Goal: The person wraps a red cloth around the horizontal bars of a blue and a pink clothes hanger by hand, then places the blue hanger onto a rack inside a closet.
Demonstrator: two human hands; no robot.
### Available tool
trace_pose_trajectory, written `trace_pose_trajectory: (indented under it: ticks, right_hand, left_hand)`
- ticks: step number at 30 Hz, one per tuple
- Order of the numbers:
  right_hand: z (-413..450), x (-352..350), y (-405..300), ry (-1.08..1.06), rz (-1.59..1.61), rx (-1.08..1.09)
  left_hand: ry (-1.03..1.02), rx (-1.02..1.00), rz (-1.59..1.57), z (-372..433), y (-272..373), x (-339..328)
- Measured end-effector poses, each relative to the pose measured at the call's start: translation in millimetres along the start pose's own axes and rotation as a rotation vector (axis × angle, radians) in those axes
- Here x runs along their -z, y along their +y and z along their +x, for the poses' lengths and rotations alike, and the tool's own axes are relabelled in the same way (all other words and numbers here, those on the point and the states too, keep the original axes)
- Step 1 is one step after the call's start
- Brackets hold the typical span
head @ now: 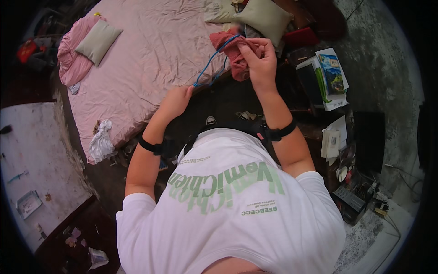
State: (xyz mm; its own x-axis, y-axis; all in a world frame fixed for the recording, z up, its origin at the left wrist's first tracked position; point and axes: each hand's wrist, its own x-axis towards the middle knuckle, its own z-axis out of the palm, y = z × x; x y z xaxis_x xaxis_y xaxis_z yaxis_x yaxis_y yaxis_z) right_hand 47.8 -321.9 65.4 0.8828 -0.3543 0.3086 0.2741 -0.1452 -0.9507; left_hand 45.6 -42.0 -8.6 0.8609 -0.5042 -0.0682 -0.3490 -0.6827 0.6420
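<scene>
Before me, my right hand (261,61) pinches a crumpled red cloth (236,56) between thumb and fingers, held up near the bed's right edge. A blue cord (208,66) runs from the red cloth down to the left in a loop. Its lower end is in the closed fingers of my left hand (178,99), which is lower and to the left, over the near edge of the bed. Under the cord lies part of a bed with a wrinkled pink sheet (150,51). Whether the cord is fixed to the cloth, I cannot tell.
Pillows (265,17) lie at the bed's far right, another pillow (98,41) on a pink quilt (73,54) at left. A white bundled cloth (102,142) sits at the near corner. Books (330,75), papers (333,137) and a black device (350,198) stand to the right.
</scene>
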Motion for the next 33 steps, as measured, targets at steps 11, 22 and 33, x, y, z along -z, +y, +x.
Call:
trace_pose_trajectory:
  ticks: [11, 22, 33]
  right_hand:
    - [-6, -1, 15, -0.077, -0.115, 0.138]
    - [-15, 24, 53, -0.270, -0.622, 0.281]
    - [-34, -14, 15, -0.500, -0.533, 0.362]
  left_hand:
    - [0.010, 0.191, -0.357, -6, 31, 22]
    - [0.053, 0.263, -1.140, -20, 36, 66]
    - [-0.085, 0.256, -0.887, -7, 34, 38]
